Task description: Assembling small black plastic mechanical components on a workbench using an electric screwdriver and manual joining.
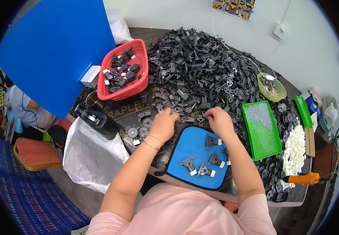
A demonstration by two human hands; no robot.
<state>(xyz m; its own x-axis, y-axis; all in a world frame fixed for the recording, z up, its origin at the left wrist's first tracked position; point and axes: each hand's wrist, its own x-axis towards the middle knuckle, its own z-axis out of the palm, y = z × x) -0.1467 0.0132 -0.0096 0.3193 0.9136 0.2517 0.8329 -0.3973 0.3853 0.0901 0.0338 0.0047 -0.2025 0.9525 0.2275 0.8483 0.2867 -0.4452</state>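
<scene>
My left hand [164, 124] is at the near edge of a large pile of black plastic parts [201, 64], its fingers bent together around something small and dark that I cannot make out. To its right, my right hand [220, 122] has thumb and fingertips pinched at the same edge, and what lies between them is too small to name. Between my forearms lies a blue mat [185, 147] with a black border. Several black plastic assemblies with white tabs [215, 159] rest on it. Round black discs [132, 132] lie beside my left wrist.
A red basket [144, 80] holding similar assemblies stands at the back left. On the right are a green tray [278, 149] of tiny metal pieces, a yellow-green bowl [282, 94], white pieces [295, 150] and an orange-handled tool [302, 179]. A white bag [87, 156] hangs at the left edge.
</scene>
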